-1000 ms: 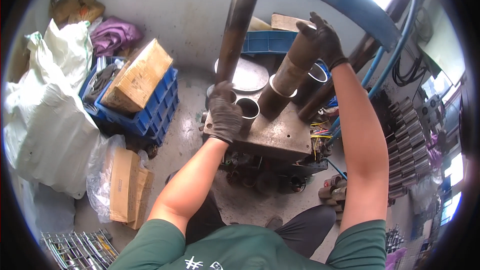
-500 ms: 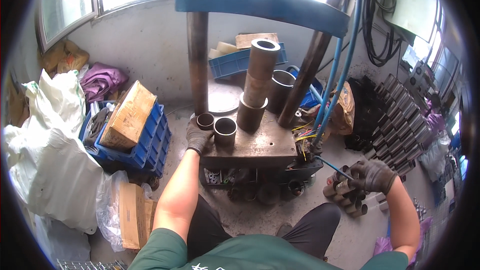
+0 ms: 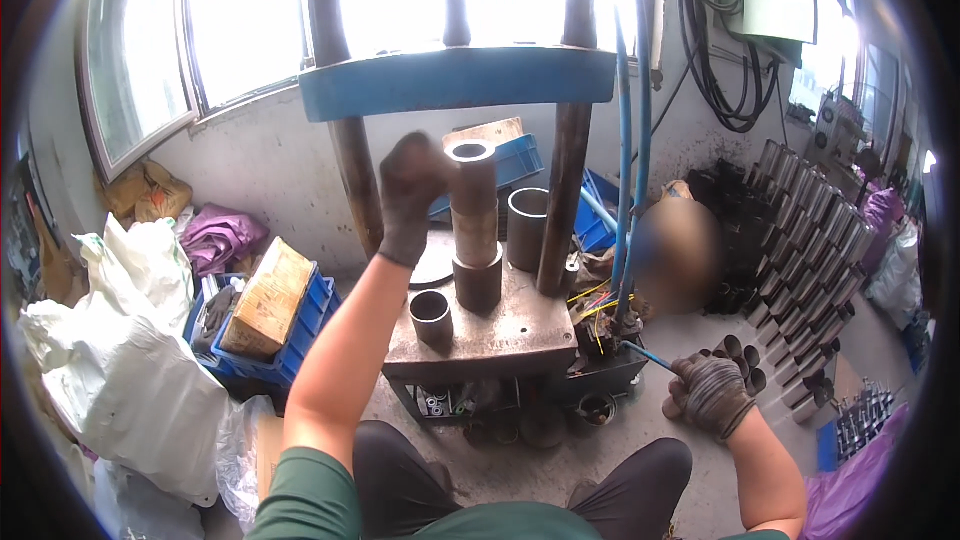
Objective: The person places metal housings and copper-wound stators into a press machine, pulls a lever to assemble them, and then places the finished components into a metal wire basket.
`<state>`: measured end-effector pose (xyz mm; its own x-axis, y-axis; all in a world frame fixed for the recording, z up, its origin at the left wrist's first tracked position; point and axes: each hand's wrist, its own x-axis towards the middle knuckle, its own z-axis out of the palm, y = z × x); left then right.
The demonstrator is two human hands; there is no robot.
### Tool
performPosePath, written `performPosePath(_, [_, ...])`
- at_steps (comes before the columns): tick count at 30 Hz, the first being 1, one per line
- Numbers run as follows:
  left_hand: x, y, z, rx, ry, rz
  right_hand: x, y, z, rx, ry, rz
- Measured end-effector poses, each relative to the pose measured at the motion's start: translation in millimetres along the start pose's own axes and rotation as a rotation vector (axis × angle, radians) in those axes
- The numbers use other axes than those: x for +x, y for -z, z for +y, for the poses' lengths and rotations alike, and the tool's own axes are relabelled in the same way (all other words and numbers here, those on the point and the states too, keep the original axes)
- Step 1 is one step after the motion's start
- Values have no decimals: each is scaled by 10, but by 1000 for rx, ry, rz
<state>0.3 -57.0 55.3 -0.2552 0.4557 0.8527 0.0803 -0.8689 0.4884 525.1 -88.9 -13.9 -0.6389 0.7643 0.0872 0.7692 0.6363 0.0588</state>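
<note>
My gloved left hand [image 3: 412, 185] is raised beside the upper end of a stack of metal tubes. Motion smears its fingers, and I cannot tell whether they hold anything. The stack has a thick-walled tube [image 3: 472, 180] on top, a lighter middle piece [image 3: 475, 237] and a wider dark tube [image 3: 478, 285] below. It stands on the steel press table [image 3: 510, 340]. A short open tube [image 3: 432, 320] stands near the table's front left. My gloved right hand [image 3: 712, 397] is closed around the end of a thin blue lever [image 3: 650, 355] at the press's right side.
A blue crossbeam [image 3: 460, 82] spans the press posts. Behind the stack is a wide tube [image 3: 528, 230]. Left stand blue crates [image 3: 325, 305] with a carton [image 3: 268, 295] and white sacks [image 3: 140, 360]. Right are stacked metal tubes [image 3: 800, 240], hoses [image 3: 630, 160] and loose wires.
My left hand has risen from a small tube at the table's left edge to the stack's top. That small tube is no longer visible. My right hand stays on the lever; the view has shifted.
</note>
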Motion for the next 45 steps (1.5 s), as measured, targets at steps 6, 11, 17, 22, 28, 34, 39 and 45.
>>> performPosePath(6, [766, 160, -870, 650, -311, -105, -33, 82, -62, -30, 49, -34])
performPosePath(11, [771, 452, -1506, 732, -72, 25, 4, 72, -60, 5, 152, -192])
performPosePath(17, [549, -129, -868, 1149, 387, 64, -393, -231, -220, -13, 37, -287])
performPosePath(22, [550, -64, -896, 1339, 257, -11, -755, -654, -310, 66, -55, -223])
performPosePath(28, [610, -15, -910, 1248, 265, 6, -847, -842, -357, 237, -138, 58])
performPosePath(34, [556, -67, -887, 1337, 182, -33, -838, -725, -321, 310, -117, 87])
performPosePath(39, [586, 11, -959, 1150, 293, 95, -813, -681, -289, 322, -121, 120])
performPosePath(45, [553, 80, -1060, 1109, 275, 83, -641, -471, -173, 316, -89, 84])
